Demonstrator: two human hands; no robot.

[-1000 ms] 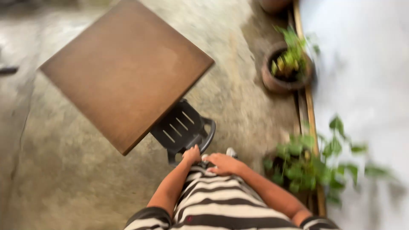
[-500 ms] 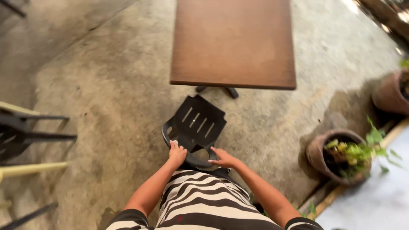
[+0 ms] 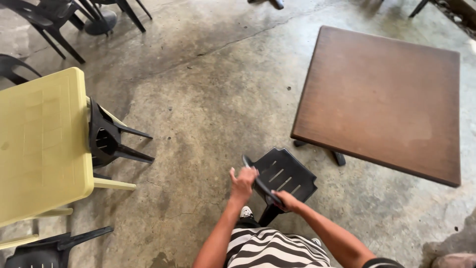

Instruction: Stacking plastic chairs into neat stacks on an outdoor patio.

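Beside brown table (image 3: 382, 99), black chair (image 3: 285, 176), yellow table (image 3: 39, 144)

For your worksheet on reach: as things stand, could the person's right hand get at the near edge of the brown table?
Probably yes. The right hand grips the black chair's backrest, and only bare concrete floor lies between it and the brown table on that side. It would have to release its grip and likely lean forward.

The black chair (image 3: 280, 179) now sits right of a yellow table (image 3: 39, 149) — seemingly turned — brown table (image 3: 382, 99) further right.
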